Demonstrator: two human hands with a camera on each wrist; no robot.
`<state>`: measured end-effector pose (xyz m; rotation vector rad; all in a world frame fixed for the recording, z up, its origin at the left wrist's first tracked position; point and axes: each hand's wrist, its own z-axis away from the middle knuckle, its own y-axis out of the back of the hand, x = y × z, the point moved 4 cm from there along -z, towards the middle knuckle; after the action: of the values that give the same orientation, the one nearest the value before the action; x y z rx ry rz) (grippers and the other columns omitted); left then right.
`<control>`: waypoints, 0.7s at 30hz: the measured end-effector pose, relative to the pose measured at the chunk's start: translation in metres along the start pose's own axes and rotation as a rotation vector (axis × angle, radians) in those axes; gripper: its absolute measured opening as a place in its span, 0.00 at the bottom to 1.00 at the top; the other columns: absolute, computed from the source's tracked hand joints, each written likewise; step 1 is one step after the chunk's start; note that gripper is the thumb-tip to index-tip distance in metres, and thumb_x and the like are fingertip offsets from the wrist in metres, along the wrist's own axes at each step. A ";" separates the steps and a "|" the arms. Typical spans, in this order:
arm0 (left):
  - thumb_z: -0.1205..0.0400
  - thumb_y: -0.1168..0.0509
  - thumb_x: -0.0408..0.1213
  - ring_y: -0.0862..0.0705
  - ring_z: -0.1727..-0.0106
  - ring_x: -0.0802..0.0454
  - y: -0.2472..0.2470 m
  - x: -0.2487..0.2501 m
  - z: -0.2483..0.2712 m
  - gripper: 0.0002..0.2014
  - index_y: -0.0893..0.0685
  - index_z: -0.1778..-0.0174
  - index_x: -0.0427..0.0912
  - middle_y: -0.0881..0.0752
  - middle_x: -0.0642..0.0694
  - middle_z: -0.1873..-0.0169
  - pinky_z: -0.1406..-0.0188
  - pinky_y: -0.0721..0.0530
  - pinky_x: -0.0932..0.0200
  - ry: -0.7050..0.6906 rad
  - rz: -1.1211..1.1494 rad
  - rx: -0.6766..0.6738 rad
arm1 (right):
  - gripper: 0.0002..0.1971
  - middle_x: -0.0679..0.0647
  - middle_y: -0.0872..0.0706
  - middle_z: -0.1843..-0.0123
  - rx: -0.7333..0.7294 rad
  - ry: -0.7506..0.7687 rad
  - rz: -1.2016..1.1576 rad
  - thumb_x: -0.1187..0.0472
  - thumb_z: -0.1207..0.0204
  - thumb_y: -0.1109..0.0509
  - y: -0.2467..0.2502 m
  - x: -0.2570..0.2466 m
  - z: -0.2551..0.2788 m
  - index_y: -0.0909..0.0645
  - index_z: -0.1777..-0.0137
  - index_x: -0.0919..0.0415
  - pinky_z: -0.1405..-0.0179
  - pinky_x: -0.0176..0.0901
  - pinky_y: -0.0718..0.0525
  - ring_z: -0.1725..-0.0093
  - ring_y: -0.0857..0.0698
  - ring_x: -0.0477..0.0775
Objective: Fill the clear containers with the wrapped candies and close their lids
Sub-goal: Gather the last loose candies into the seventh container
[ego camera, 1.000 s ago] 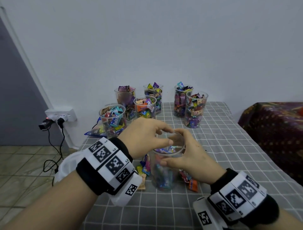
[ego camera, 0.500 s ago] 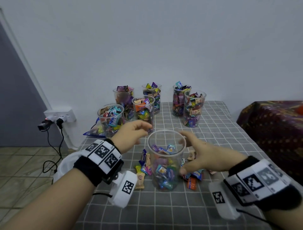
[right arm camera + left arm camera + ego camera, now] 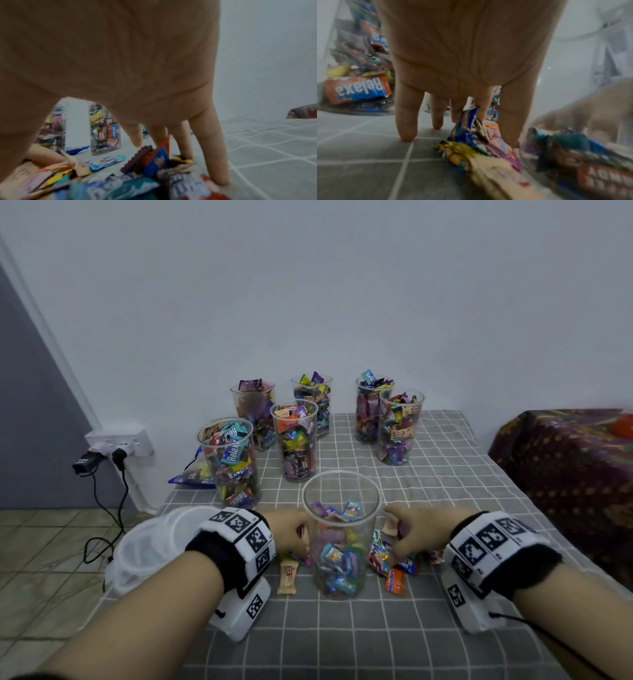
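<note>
Head view first, reading from the left edge of the bench (image 3: 445,474) to the right. The left hand (image 3: 287,534) is down on the grey checked cloth just left of the half-filled clear container (image 3: 342,535). In the left wrist view its fingers (image 3: 406,115) hang nearly straight, spread, tips touching the cloth, with a blue wrapped candy (image 3: 467,124) standing up between forefinger and thumb; whether it is pinched yet I cannot tell. A cream-wrapped bar (image 3: 287,576) lies just nearer the front edge, its long axis running front to back.

The container stands upright between the two hands, mouth open, no lid on it, candies reaching roughly halfway up.

The right hand (image 3: 416,534) is down just right of the container, over the larger loose pile of candies (image 3: 394,563). In the right wrist view its fingers (image 3: 212,148) reach down straight and spread among the wrappers, tips on or at them, nothing visibly held. An orange wrapped sweet (image 3: 394,581) lies nearest the front edge.

Both piles flank the container closely, so each hand has only to close, lift and swing inward over the rim; the right has the fuller pile. Six full containers (image 3: 294,440) stand toward the far edge, all lidless.
</note>
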<state>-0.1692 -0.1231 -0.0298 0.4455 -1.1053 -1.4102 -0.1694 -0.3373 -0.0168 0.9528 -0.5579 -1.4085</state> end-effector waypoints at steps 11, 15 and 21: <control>0.26 0.27 0.38 0.22 0.34 0.46 -0.007 0.002 0.014 0.31 0.27 0.26 0.52 0.23 0.48 0.32 0.37 0.20 0.51 0.047 -0.363 -0.004 | 0.41 0.50 0.32 0.23 0.083 0.173 0.299 0.49 0.31 0.23 -0.022 -0.022 0.002 0.38 0.20 0.48 0.32 0.48 0.25 0.28 0.27 0.56; 0.23 0.31 0.36 0.18 0.40 0.46 -0.007 0.002 0.016 0.22 0.22 0.32 0.53 0.18 0.47 0.39 0.48 0.18 0.55 0.098 -0.388 0.065 | 0.32 0.52 0.28 0.28 0.127 0.160 0.330 0.53 0.26 0.27 -0.021 -0.027 0.003 0.33 0.23 0.47 0.36 0.48 0.23 0.32 0.24 0.57; 0.20 0.36 0.35 0.17 0.42 0.43 -0.008 0.004 0.018 0.18 0.19 0.36 0.55 0.17 0.44 0.41 0.48 0.17 0.53 0.121 -0.368 0.145 | 0.22 0.54 0.24 0.32 0.142 0.152 0.344 0.59 0.24 0.31 -0.023 -0.028 0.001 0.26 0.29 0.51 0.38 0.52 0.19 0.36 0.21 0.57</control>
<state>-0.1894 -0.1217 -0.0267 0.8624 -1.0667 -1.6013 -0.1869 -0.3078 -0.0292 1.0131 -0.6782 -0.9908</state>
